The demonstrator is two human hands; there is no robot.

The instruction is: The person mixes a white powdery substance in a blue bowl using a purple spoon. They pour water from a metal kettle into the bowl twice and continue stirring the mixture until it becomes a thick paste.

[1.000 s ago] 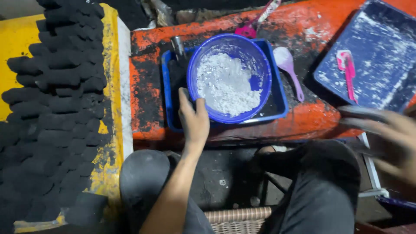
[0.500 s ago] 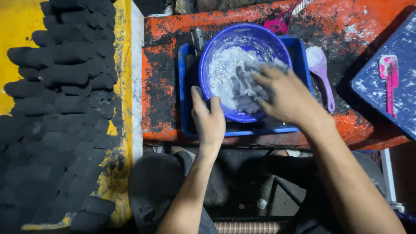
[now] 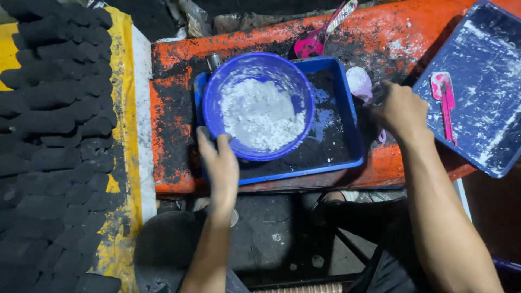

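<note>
On the orange bench (image 3: 179,59), right hand (image 3: 399,111) now off bowl (image 3: 258,106), at spoon (image 3: 361,84).

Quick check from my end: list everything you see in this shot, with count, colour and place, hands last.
bowl: one, blue, holding white powder, inside the near tray.
powder: one heap, white, in the bowl.
near tray: one, blue, sooty, on the orange surface.
orange surface: one, black-smeared, centre.
pale spoon: one, lilac-white, right of the near tray.
pink scoop: one, behind the tray.
second tray: one, blue, powder-smeared, far right.
pink spatula: one, in the second tray.
black briquettes: many, stacked at left on yellow sheet.
left hand: on the bowl's near rim.
right hand: closed at the pale spoon's handle.
</note>
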